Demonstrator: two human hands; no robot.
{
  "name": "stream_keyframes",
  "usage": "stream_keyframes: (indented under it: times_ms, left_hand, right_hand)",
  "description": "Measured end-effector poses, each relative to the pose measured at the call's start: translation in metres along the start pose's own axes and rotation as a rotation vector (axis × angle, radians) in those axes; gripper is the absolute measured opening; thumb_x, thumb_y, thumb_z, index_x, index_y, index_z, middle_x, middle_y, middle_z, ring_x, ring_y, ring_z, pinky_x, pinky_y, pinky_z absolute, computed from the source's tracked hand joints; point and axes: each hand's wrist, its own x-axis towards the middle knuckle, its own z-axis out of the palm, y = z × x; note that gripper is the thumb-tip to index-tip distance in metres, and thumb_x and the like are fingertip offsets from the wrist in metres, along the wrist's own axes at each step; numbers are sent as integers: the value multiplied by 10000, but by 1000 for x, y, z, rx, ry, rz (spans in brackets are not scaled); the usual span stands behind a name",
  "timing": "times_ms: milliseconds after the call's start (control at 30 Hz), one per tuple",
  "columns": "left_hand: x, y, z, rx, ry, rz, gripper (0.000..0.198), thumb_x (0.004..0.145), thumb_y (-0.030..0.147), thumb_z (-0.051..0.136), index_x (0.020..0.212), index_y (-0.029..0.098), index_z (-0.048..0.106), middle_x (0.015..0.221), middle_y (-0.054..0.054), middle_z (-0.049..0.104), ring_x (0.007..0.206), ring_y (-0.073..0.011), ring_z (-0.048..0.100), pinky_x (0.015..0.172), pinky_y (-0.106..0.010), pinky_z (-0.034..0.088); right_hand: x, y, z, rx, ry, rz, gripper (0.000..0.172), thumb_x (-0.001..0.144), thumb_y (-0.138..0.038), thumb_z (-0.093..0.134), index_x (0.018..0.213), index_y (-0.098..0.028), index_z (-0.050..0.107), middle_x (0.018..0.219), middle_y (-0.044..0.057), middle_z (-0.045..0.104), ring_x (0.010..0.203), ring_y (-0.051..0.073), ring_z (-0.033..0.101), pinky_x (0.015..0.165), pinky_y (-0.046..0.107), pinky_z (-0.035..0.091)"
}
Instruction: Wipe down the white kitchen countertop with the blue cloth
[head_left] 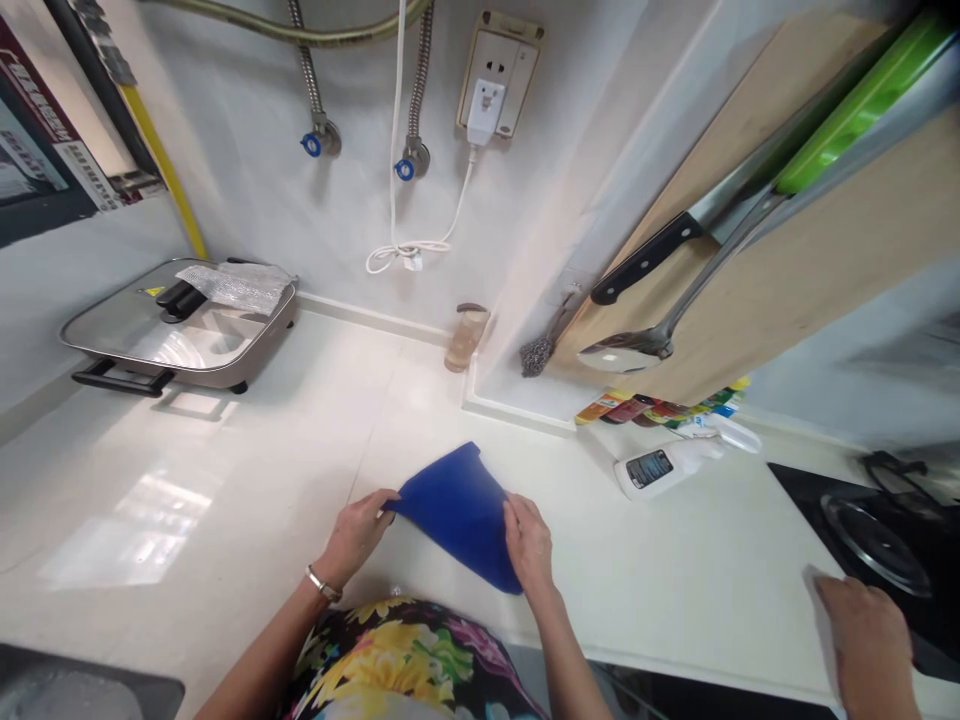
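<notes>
I am standing at a pale, glossy counter (pixel 225 470) that runs into a corner of grey-white wall, where two hoses with blue valves hang beside a socket (pixel 497 72) with a white plug and a looped white cord. Far to my left on the counter sits an electric pan (pixel 180 330) under a glass lid, with a crumpled silvery sheet lying on top. Back near the wall stands a small glass jar (pixel 465 338), and just beside it a steel scrubber (pixel 537 355) leans in the corner. To my right a wooden board carries a black-handled knife (pixel 649 255) and a metal ladle (pixel 637 348); below it lies a white spray bottle (pixel 671 463) on its side, and beyond that a black gas hob (pixel 885 540). Close in front of me is a blue cloth (pixel 461 510), resting on the counter between my hands. My left hand (pixel 360 530) pinches its left corner with fingers curled closed on the fabric, a bracelet at the wrist; my right hand (pixel 529 545) grips its right edge, thumb on top. Another person's hand (pixel 862 620) rests on a pale cloth at the counter's right end, near the hob.
</notes>
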Motion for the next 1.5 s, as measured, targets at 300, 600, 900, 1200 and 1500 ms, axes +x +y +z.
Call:
stream_keyframes:
  times_ms: [300,600,900,1200,1500]
  left_hand:
    - [42,46,-40,-203,139,322,334,974,218,463,1217,225,691,1180,-30,763,825,-103,735,802,-239,630]
    - [85,97,-80,-564,13,180,284,868,418,701,984,166,757,768,-8,750,517,-81,620,447,-167,513]
    - [140,114,-62,-517,204,315,280,892,414,672,1013,175,752,965,-50,785,881,-164,748,883,-309,650]
    - [69,49,-37,-223,-155,490,200,956,312,594,1041,215,747,1101,-55,779,1037,-162,738,994,-299,591]
    - [10,2,-3,-75,-424,329,184,916,238,603,1008,249,763,1001,-31,786,908,-169,744,877,-270,581]
  right_hand:
    - [20,-61,-101,68,346,88,537,973,-576,562,1280,-161,710,908,79,763,750,175,685,741,287,546]
    - [31,-73,-138,188,466,56,469,926,-549,647,1178,-165,742,849,58,730,759,182,665,751,311,532]
    - [81,-62,-141,303,537,61,472,913,-575,638,1105,-157,746,959,96,758,835,210,690,810,364,560]
    - [-21,-9,-93,280,296,381,510,860,-622,662,1102,-183,756,1118,116,777,1045,276,708,934,398,551]
    - [-106,22,-57,330,16,586,485,846,-635,653,1051,-212,776,1103,112,794,1103,309,726,945,431,576]
